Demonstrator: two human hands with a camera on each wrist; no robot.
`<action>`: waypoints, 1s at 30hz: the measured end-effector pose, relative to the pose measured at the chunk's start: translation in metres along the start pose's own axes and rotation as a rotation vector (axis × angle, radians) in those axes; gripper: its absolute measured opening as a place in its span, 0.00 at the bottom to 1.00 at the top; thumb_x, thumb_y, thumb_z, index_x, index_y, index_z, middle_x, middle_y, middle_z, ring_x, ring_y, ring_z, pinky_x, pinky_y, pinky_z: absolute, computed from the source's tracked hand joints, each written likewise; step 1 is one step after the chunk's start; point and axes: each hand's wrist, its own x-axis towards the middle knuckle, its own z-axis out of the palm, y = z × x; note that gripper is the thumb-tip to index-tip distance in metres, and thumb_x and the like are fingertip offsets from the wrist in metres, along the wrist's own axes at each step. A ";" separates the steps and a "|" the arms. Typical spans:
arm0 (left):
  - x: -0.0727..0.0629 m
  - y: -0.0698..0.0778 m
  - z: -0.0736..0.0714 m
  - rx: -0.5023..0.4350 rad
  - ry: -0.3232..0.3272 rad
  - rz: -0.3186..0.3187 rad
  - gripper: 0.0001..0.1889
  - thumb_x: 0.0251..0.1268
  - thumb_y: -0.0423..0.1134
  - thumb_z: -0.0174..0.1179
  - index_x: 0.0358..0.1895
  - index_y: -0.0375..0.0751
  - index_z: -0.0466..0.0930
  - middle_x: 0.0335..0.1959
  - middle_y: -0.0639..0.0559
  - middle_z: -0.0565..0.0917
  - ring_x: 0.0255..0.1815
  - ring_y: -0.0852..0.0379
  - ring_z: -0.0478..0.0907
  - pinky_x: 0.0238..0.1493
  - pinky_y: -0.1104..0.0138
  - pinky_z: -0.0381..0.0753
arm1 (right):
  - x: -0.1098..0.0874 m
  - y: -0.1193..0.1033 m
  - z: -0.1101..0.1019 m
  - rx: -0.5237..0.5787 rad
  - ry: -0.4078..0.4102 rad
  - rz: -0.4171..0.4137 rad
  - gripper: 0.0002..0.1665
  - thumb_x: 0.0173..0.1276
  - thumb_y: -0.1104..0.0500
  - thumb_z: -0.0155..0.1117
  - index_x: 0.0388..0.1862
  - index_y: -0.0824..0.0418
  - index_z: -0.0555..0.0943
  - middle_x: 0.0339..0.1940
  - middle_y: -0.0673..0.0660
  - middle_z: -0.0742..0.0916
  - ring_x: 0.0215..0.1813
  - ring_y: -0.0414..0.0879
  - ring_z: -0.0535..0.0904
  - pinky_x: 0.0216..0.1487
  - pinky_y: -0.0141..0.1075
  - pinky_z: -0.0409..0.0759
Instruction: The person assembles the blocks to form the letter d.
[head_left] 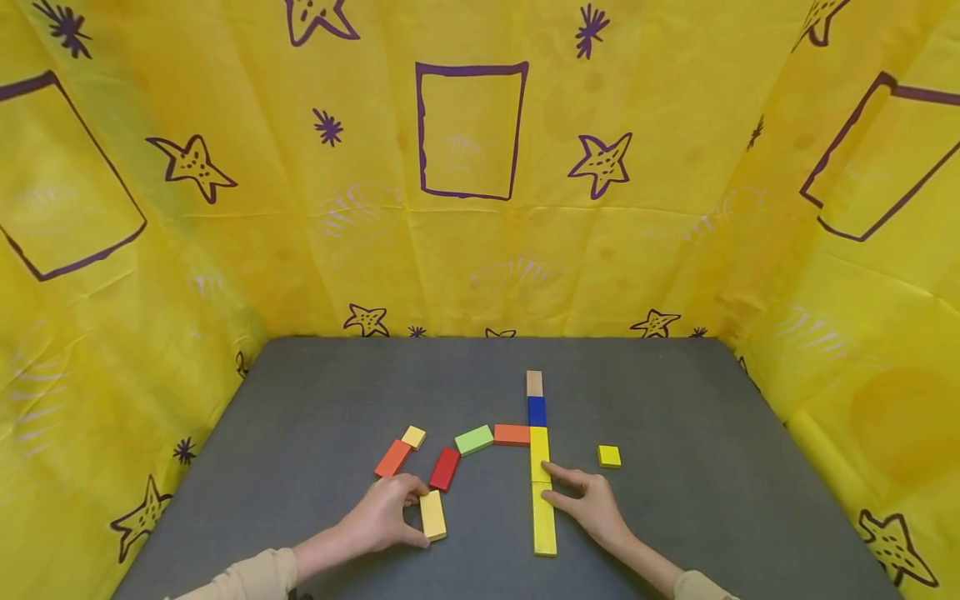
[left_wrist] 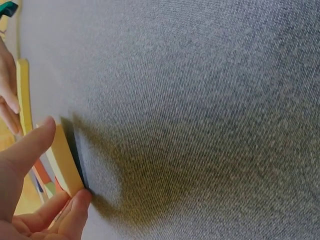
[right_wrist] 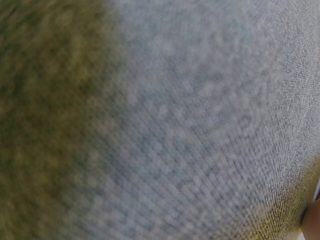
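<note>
My left hand [head_left: 382, 517] pinches a pale yellow block [head_left: 432, 515] between thumb and fingers; the left wrist view shows its long side just over the cloth. Fingertips of my right hand [head_left: 596, 508] touch the right edge of a column, near where an upper yellow block [head_left: 539, 450] meets a lower yellow block [head_left: 544, 525]. Above these in line lie a blue block [head_left: 537, 412] and a tan block [head_left: 534, 383]. An orange block [head_left: 512, 435], a green block [head_left: 474, 440] and a red block [head_left: 445, 469] curve leftward from the column. The right wrist view shows mostly cloth.
Beyond the left hand lie another orange block [head_left: 392, 458] and a small pale yellow block [head_left: 413, 437]. A small yellow block [head_left: 609, 456] sits right of the column. Yellow patterned cloth walls [head_left: 480, 267] enclose the dark grey table [head_left: 337, 375] at the back and sides.
</note>
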 end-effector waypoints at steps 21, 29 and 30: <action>-0.006 0.006 0.015 0.049 0.117 0.009 0.30 0.29 0.50 0.80 0.40 0.40 0.81 0.34 0.57 0.79 0.34 0.62 0.76 0.34 0.71 0.77 | 0.000 0.000 0.000 0.010 0.002 0.016 0.27 0.52 0.51 0.74 0.54 0.49 0.83 0.53 0.48 0.85 0.59 0.47 0.79 0.59 0.41 0.77; -0.007 0.009 0.019 0.062 0.162 0.006 0.29 0.28 0.50 0.80 0.38 0.41 0.81 0.33 0.58 0.78 0.33 0.62 0.76 0.34 0.71 0.76 | -0.004 -0.011 0.000 0.013 0.018 0.017 0.25 0.53 0.57 0.74 0.53 0.54 0.83 0.53 0.52 0.86 0.59 0.50 0.79 0.59 0.43 0.77; -0.007 0.010 0.019 0.061 0.157 0.000 0.29 0.28 0.50 0.80 0.38 0.42 0.81 0.33 0.58 0.78 0.33 0.62 0.76 0.33 0.71 0.76 | -0.002 -0.007 0.001 0.014 0.016 0.019 0.26 0.53 0.55 0.74 0.53 0.53 0.83 0.53 0.51 0.86 0.59 0.49 0.79 0.59 0.43 0.76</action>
